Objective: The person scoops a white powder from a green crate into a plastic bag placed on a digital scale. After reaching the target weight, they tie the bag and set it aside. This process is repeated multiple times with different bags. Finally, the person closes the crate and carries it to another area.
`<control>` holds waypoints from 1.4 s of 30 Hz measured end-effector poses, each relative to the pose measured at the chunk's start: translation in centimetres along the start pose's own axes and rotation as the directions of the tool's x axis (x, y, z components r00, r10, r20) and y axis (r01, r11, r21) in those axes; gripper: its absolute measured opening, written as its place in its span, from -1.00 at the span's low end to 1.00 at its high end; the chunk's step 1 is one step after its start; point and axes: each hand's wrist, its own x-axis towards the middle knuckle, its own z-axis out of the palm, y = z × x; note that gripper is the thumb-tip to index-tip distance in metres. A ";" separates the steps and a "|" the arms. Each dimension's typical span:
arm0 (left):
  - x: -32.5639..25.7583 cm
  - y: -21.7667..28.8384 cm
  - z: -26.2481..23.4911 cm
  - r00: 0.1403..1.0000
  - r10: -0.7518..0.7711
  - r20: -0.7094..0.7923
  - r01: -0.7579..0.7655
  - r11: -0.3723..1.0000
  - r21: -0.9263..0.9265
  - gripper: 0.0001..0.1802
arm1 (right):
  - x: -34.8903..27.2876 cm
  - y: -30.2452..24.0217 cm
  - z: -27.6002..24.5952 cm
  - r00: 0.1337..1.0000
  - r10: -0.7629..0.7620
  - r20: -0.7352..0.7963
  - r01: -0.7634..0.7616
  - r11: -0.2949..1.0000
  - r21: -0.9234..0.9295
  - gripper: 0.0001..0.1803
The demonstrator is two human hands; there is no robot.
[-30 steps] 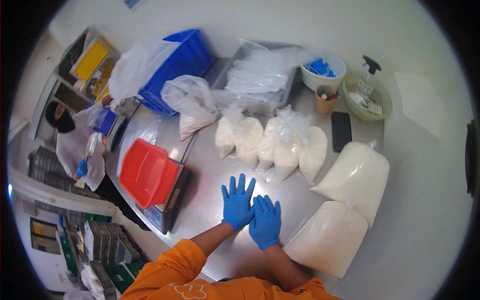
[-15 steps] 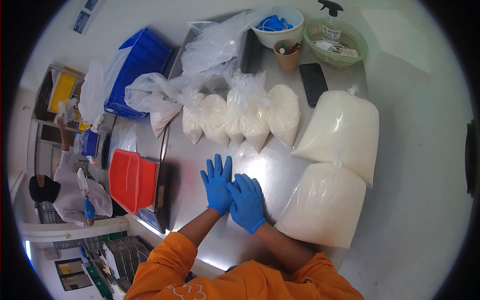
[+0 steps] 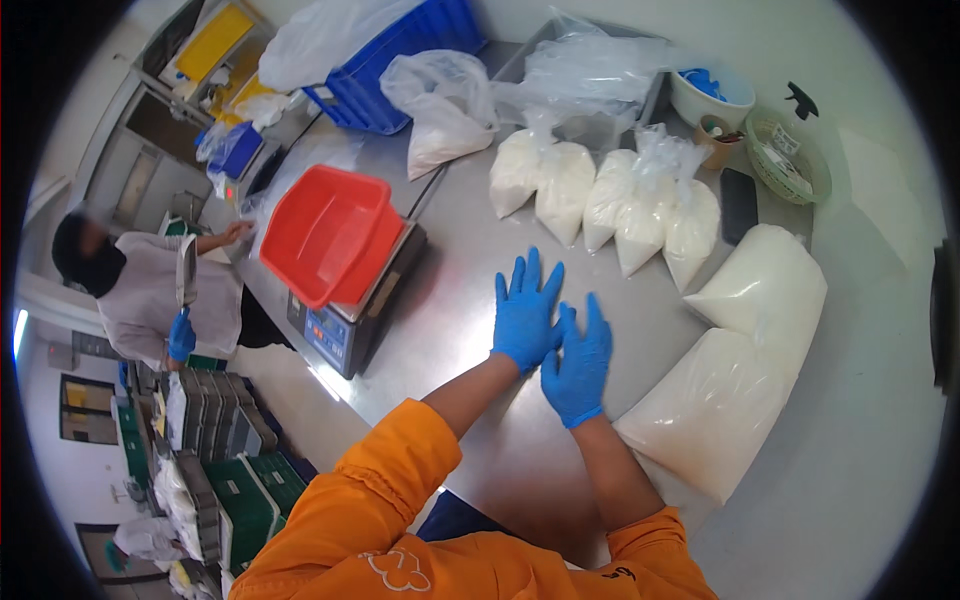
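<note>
My left hand [image 3: 527, 318], in a blue glove, lies palm down over the steel table [image 3: 460, 290] with its fingers spread. Beside it my right hand [image 3: 580, 365], gloved alike, has its fingers stretched out, its thumb side touching the left hand. Neither holds anything. Beyond the fingertips stands a row of several knotted clear bags of off-white powder [image 3: 562, 195]. Two larger filled bags, one farther [image 3: 770, 285] and one nearer [image 3: 700, 410], lie to the right of my right hand. Left of my hands, a red tray [image 3: 330, 235] rests on a weighing scale [image 3: 330, 330].
At the back are a part-filled open bag [image 3: 445, 130], a blue bin [image 3: 400, 65], a grey tray of empty plastic bags [image 3: 600, 70], a white bowl [image 3: 735, 105], a cup [image 3: 718, 145], a green basket [image 3: 810, 175] and a black phone [image 3: 739, 205]. A co-worker [image 3: 170, 280] stands at left.
The view has swung left, so the table's contents appear farther right. My hands stay side by side with fingers extended. The co-worker's raised bare hand has come down.
</note>
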 end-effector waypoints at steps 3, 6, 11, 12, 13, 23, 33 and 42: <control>-1.4 -0.5 -0.3 0.999 0.027 0.031 -0.027 1.000 0.003 -0.19 | 0.2 -1.7 -0.8 0.979 -0.043 -0.199 -0.003 0.975 -0.223 -0.29; -4.4 -2.2 0.3 0.997 0.054 0.059 -0.047 0.993 -0.109 -0.17 | 0.0 -2.0 -1.1 0.996 0.033 -0.081 -0.058 0.942 -0.331 -0.23; -10.4 -4.9 -1.6 0.999 0.050 0.019 -0.048 0.993 -0.107 -0.13 | -0.3 -0.6 1.2 0.969 0.152 0.196 -0.035 0.866 -0.498 -0.06; -11.4 -5.9 -2.2 1.000 0.023 0.016 -0.020 0.992 -0.127 -0.14 | -0.1 -1.2 1.5 0.951 0.159 0.265 0.019 0.824 -0.566 -0.02; -12.7 -7.2 -3.0 1.000 -0.022 0.011 0.023 0.990 -0.141 -0.14 | 0.1 -2.3 1.5 0.960 0.154 0.235 0.019 0.799 -0.602 -0.01; -31.8 -17.0 -5.7 0.981 -0.180 -0.077 0.172 0.979 -0.106 -0.26 | -3.7 -4.6 3.9 0.953 -0.042 0.301 0.215 0.792 -0.572 -0.16; -75.5 -19.6 -2.6 0.201 -0.601 0.774 0.975 0.200 -0.097 -0.39 | -30.7 -29.4 21.1 0.230 -0.574 0.786 0.373 0.798 0.473 -0.30; -100.3 -6.5 -5.7 -0.729 -0.682 0.060 0.388 -0.483 -0.785 -0.46 | -41.7 -34.4 38.9 -0.440 0.163 0.883 0.774 0.568 0.281 -0.46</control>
